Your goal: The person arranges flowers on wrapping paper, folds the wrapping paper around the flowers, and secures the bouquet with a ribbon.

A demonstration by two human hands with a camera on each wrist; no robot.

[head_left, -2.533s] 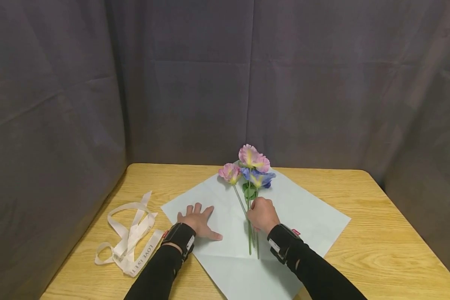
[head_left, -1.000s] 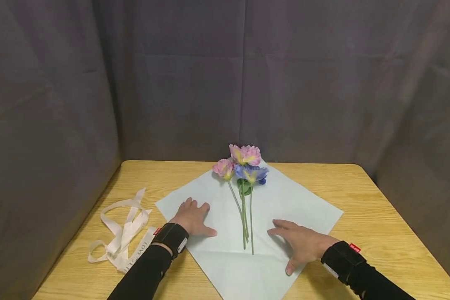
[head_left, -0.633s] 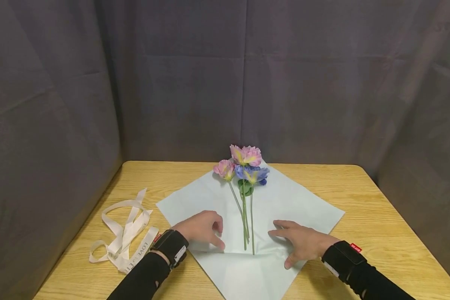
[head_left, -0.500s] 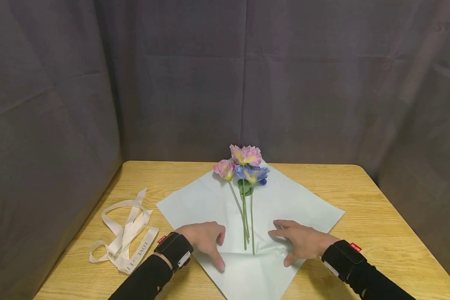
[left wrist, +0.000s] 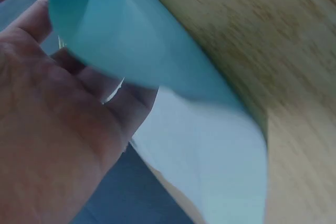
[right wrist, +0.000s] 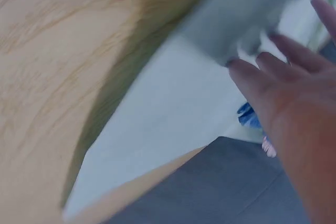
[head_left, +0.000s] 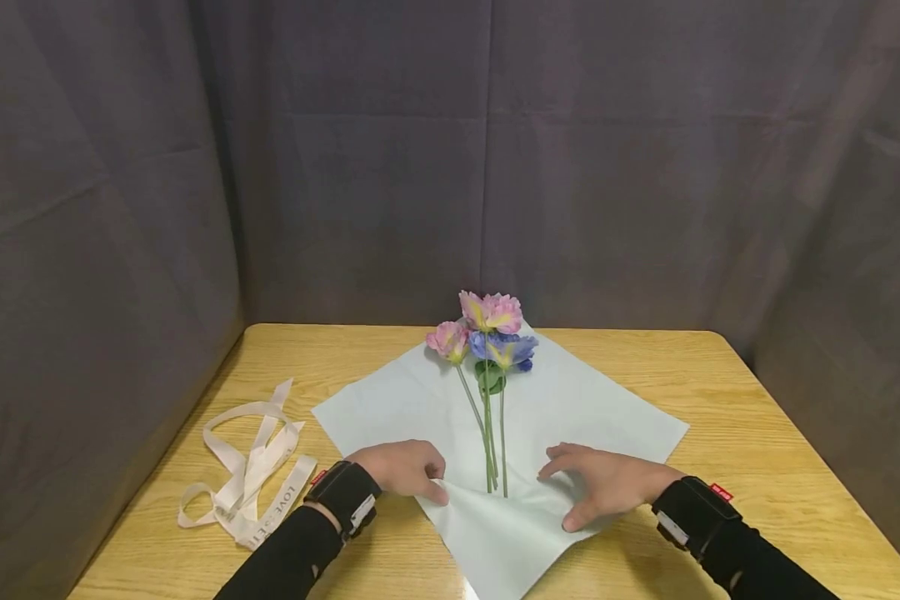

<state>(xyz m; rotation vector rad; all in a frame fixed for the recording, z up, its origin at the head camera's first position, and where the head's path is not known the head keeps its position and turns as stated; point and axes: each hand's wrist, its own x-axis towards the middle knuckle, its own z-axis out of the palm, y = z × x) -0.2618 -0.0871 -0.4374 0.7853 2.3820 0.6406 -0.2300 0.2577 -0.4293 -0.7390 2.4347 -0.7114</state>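
A pale blue-green sheet of wrapping paper (head_left: 585,408) lies cornerwise on the table, its near part lifted and bending up over the stem ends. My left hand (head_left: 401,468) pinches the paper's left edge; in the left wrist view the raised sheet (left wrist: 142,40) curls over the fingers. My right hand (head_left: 611,483) is spread on the right side, fingertips at the paper (right wrist: 157,119). Between the hands lie artificial flowers: pink blooms (head_left: 447,340) and a blue bloom (head_left: 521,350), with green stems (head_left: 487,433) pointing toward me. The fold hides the lowest stem tips.
A loosely looped cream ribbon (head_left: 270,458) with printed lettering lies left of the paper. The wooden table (head_left: 765,467) shows on both sides, and a dark grey curtain (head_left: 360,208) stands behind and at the sides.
My right hand has let go of the stems and moved right onto the paper. My left hand, earlier flat on the sheet, has come nearer and raised the paper's near part.
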